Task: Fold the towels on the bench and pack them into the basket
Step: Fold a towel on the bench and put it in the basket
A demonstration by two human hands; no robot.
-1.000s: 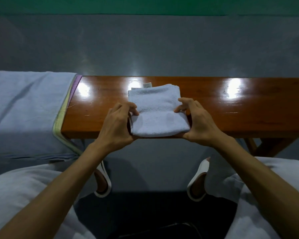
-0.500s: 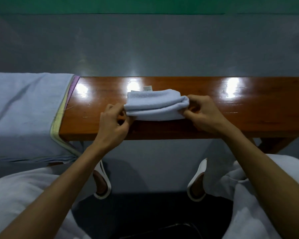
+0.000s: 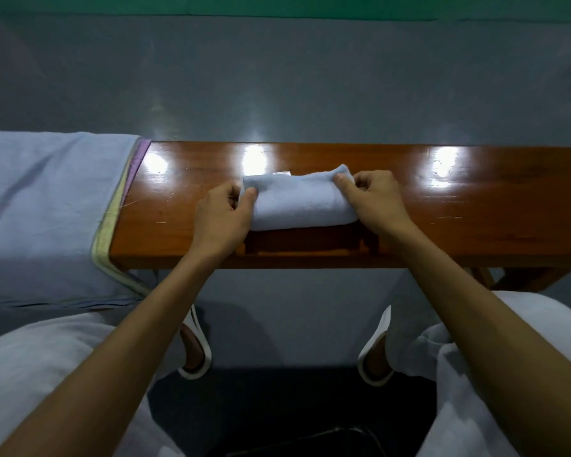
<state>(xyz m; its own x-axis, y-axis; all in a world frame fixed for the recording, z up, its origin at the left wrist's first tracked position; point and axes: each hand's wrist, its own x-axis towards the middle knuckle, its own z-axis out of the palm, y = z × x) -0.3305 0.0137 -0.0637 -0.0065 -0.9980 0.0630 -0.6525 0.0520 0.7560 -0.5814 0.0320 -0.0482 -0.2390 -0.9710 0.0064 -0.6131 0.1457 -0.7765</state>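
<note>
Off-task stuff in view: glossy grey floor (image 3: 310,77) fills the far side, with soft white glare patches (image 3: 254,127) on it. A green strip (image 3: 211,4) runs along the very top edge. Near me, my white trouser legs sit in the bottom corners, left leg (image 3: 47,374) and right leg (image 3: 475,374). My white slippers are well apart, left slipper (image 3: 198,351) and right slipper (image 3: 373,354). Below them there's a dark patch (image 3: 277,407). A thin pale curved line (image 3: 310,437) sits at the bottom edge; can't tell what it is.
</note>
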